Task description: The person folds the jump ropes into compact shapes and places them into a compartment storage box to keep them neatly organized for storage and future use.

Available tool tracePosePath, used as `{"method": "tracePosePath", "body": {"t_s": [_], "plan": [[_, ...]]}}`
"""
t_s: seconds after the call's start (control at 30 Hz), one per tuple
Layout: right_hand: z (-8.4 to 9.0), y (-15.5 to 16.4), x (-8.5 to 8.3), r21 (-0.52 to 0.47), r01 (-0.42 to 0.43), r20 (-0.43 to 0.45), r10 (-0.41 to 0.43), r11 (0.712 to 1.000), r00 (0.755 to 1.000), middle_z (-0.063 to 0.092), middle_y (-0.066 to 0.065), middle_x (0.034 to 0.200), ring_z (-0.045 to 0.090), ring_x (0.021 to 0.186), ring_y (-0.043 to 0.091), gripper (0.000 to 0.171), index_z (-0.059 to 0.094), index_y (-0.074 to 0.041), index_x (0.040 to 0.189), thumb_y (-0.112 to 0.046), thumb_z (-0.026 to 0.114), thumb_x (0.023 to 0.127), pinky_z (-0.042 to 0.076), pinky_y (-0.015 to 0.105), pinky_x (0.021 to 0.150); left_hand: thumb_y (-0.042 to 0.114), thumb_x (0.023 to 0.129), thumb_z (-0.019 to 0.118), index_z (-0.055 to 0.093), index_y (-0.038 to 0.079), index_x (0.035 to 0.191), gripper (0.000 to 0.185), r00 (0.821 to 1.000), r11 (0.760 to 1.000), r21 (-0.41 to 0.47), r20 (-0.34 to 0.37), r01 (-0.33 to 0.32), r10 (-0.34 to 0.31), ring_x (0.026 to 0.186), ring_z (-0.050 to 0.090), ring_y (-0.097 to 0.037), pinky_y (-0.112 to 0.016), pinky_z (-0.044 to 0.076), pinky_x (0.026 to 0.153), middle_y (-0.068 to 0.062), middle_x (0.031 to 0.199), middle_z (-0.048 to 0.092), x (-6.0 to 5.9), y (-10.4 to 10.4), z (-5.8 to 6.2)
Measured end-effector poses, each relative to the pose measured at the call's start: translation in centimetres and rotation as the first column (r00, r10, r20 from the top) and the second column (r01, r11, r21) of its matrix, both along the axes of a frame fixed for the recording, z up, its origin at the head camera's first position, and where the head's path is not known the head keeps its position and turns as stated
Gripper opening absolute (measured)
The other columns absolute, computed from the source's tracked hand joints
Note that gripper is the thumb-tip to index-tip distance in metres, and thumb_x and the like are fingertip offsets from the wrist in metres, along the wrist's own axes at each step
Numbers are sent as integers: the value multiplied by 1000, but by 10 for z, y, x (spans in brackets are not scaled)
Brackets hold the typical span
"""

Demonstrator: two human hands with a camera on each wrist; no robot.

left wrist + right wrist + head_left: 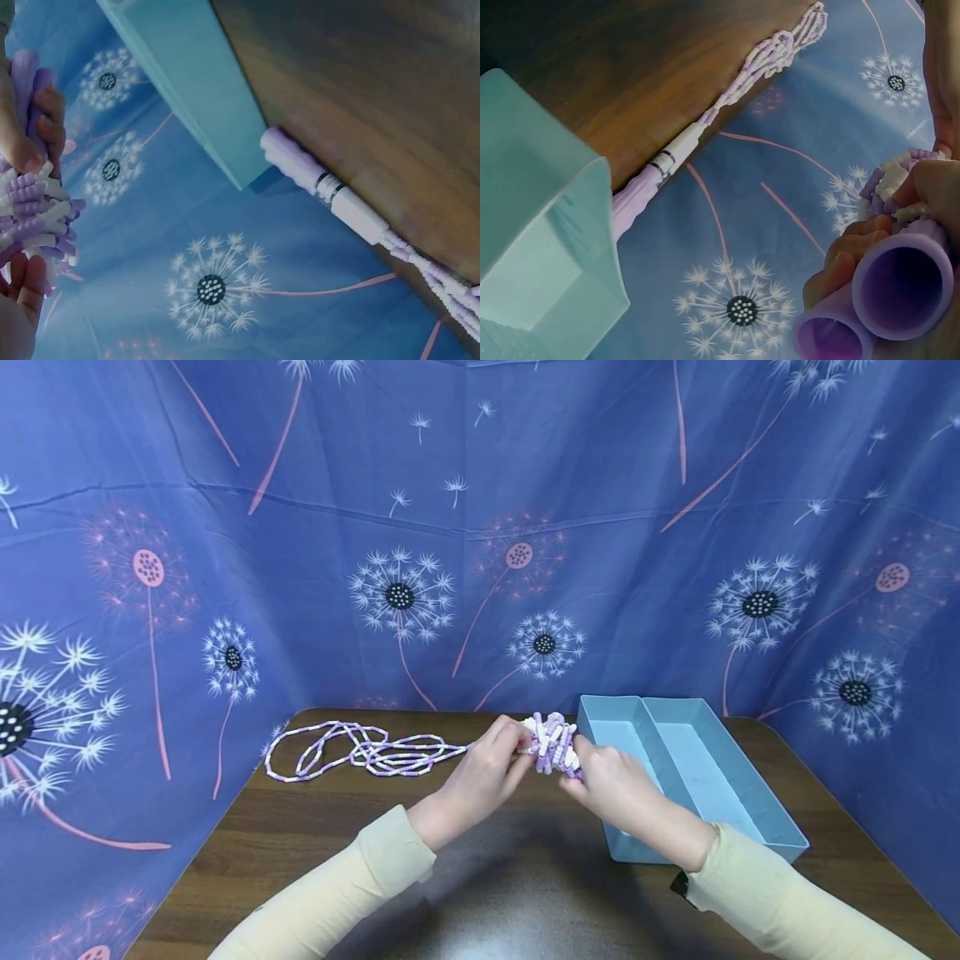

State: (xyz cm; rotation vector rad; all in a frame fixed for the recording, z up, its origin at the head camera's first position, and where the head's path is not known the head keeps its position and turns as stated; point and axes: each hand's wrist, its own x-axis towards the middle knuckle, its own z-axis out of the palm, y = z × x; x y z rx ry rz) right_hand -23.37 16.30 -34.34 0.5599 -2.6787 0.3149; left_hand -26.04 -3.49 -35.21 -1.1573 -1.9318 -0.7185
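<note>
Between my hands is a bundled jump rope (553, 745), its purple and white beaded cord wound thickly around its handles. My right hand (618, 783) grips the purple handles, whose hollow ends face the camera in the right wrist view. At the bundle's other end, my left hand (486, 770) pinches the wound cord with curled fingers. A second beaded jump rope (405, 760) lies in loose loops on the table to the left. Its purple-and-white handle (660, 161) shows in both wrist views, while the hands hide it in the head view.
A light blue two-compartment tray (647, 720) stands on the right of the wooden table (300, 860), partly behind my right forearm. A blue dandelion-print cloth (465, 568) hangs around the table's back and sides.
</note>
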Motion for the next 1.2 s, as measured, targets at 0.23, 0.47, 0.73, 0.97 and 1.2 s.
{"method": "tracePosePath", "body": {"t_s": [0.23, 0.47, 0.73, 0.97, 1.2], "plan": [[-1, 3, 2, 2, 6, 51, -7, 1000, 999, 43, -2, 55, 39, 48, 12, 28, 53, -2, 88, -21, 70, 75, 33, 27, 42, 14, 80, 71, 54, 3, 98, 28, 992, 993, 58, 64, 103, -107, 86, 55, -11, -18, 48, 77, -4, 93, 55, 0, 0, -13], [1, 2, 3, -25, 2, 56, -1, 1000, 998, 43, -2, 55, 39, 48, 12, 26, 52, -3, 86, -20, 68, 76, 32, 27, 42, 19, 78, 72, 55, 3, 101, 33, 987, 988, 34, 44, 154, -155, 91, 55, -11, -16, 47, 81, -3, 96, 57, 1, -2, -13], [3, 1, 2, -53, -10, 3, 10, 999, 1000, 40, -3, 54, 37, 47, 12, 23, 52, -3, 84, -18, 66, 74, 31, 26, 41, 6, 88, 61, 50, 1, 98, 16, 997, 998, -21, -43, 65, -65, 90, 52, -16, -23, 46, 83, -6, 93, 51, -1, 0, -2], [2, -2, 4, -43, -28, -34, 27, 999, 999, 42, -2, 54, 37, 47, 13, 23, 52, -4, 84, -18, 67, 73, 32, 28, 41, -2, 80, 60, 49, 2, 91, 16, 990, 999, -10, -133, -44, 42, 77, 51, -12, -19, 47, 69, -4, 85, 49, 1, 2, 0], [1, -4, 3, -56, -18, -43, 16, 998, 999, 43, -2, 55, 38, 47, 15, 24, 51, -6, 82, -19, 68, 71, 33, 31, 41, 0, 77, 60, 50, 3, 89, 16, 971, 986, 24, -173, -164, 166, 65, 52, -13, -24, 47, 58, -2, 76, 52, 6, 5, 0]]}}
